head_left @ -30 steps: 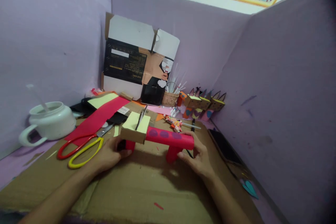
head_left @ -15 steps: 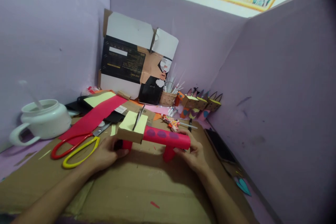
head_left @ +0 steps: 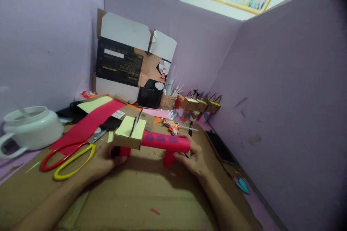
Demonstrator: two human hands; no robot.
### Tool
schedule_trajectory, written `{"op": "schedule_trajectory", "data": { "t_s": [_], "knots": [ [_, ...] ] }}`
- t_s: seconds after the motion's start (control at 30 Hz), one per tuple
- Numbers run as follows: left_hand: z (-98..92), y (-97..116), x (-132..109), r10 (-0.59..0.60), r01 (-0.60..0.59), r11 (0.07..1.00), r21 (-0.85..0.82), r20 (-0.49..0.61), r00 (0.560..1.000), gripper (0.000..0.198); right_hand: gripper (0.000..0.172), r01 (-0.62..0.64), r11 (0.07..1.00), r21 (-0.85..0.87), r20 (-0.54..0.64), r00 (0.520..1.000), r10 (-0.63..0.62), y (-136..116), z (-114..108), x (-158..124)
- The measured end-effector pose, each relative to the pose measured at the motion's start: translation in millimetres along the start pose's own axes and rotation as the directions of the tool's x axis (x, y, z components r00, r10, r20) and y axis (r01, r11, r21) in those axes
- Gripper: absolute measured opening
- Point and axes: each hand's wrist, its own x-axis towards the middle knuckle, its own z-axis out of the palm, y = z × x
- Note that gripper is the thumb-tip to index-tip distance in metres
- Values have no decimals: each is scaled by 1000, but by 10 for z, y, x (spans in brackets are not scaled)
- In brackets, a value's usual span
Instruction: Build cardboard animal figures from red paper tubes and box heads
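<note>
Both of my hands hold a paper animal figure (head_left: pixel 165 142) with a red tube body, purple spots and red tube legs. Its head is a small cardboard box (head_left: pixel 128 131) topped with pale yellow paper and upright ear pieces. My left hand (head_left: pixel 104 157) grips the red leg under the head, thumb in front. My right hand (head_left: pixel 193 157) wraps the rear end, with its thumb by the other leg. Scissors (head_left: pixel 67 162) with one red and one yellow handle lie beside my left wrist. A red paper strip (head_left: pixel 89 126) stretches behind them.
A white mug (head_left: pixel 32 128) stands at the left. Behind are a flattened box (head_left: pixel 119 61), a basket of pens (head_left: pixel 168 101) and several finished animal figures (head_left: pixel 202 106). A phone (head_left: pixel 221 148) lies at right. Cardboard (head_left: pixel 130 195) covers the table; a red scrap (head_left: pixel 154 211) lies in front.
The whole view has shifted, so everything sits slightly further left. Both hands keep the same grip on the paper animal, which stays in about the same place on the table.
</note>
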Motion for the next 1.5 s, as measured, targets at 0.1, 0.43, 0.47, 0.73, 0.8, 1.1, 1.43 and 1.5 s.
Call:
{"op": "schedule_trajectory", "data": {
  "t_s": [0.1,0.43,0.47,0.73,0.8,1.1,1.43,1.5],
  "knots": [
    [5,-20,2,-7,7,1000,8,7,1000,34,33,6,1000,8,1,1000,-6,-2,-1,-10],
    [1,-35,21,-6,8,998,61,-33,999,35,37,28,990,135,1,1000,-28,10,-20,-21],
    [0,-21,18,1,0,998,63,-25,1000,35,36,20,989,148,-11,1000,-19,15,-26,-22],
    [-8,46,-17,-16,16,997,76,-4,1000,36,28,26,996,87,-34,999,-23,12,-31,-30],
    [-8,33,-15,-16,17,997,77,-6,1000,35,28,37,998,55,-24,999,-36,10,-37,-29],
    [-10,32,-9,17,-17,995,95,2,1000,29,29,74,997,-10,-41,996,-74,7,-31,-39],
    [10,-20,12,1,-12,989,-148,-78,997,29,36,-118,805,581,-135,962,239,56,58,-25],
    [15,-21,17,-2,-22,973,-229,-105,994,33,49,-159,729,666,-102,949,300,66,68,-16]
  ]
}}
